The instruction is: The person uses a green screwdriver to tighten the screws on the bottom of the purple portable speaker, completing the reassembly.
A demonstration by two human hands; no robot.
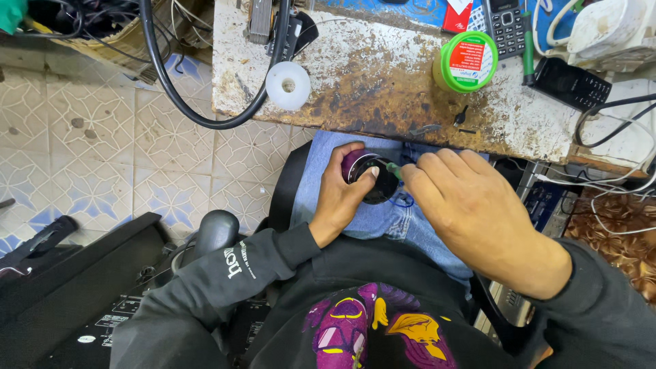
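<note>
My left hand (339, 195) grips a small round purple-and-black object (369, 176), which rests on my lap over blue jeans (383, 219). My right hand (465, 205) holds a thin tool with a green handle (394, 170); its tip points into the round object's dark open face. Both hands sit just below the front edge of a worn, rust-stained workbench (369, 75). My fingers hide most of the tool.
On the bench lie a white tape roll (288, 85), a green-lidded round tub (466, 61), a keypad phone (506, 26), a black phone (571, 83) and cables. A thick black cable (171, 89) loops over the tiled floor at left. Black equipment (75, 287) sits at lower left.
</note>
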